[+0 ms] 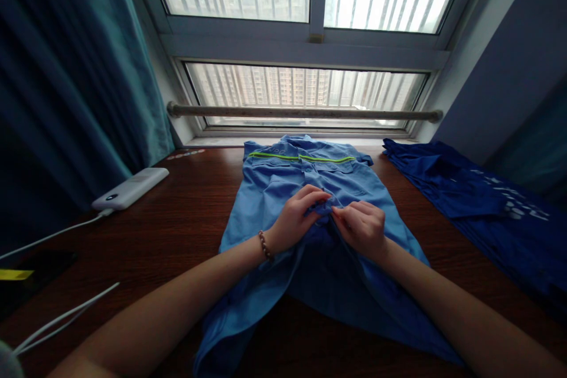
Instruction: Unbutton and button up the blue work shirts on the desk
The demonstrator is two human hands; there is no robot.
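A light blue work shirt (261, 207) with a yellow-green stripe across the chest lies front up, its collar toward the window. My left hand (301, 212) pinches the shirt's front edge near the middle, fingers closed. Just to its right, my right hand (361, 224) grips the opposite front edge between thumb and fingers. Both hands meet over the front opening, where the cloth is bunched and lifted a little. Below them the two front panels spread apart. Whether a button sits between the fingertips is hidden.
Dark blue folded cloth (469, 201) with white print lies at the right. On the left are a white power bank (133, 188) with a cable, another white cable (66, 313) and a dark flat object with a yellow strip (15, 274). A metal bar (301, 112) crosses the window.
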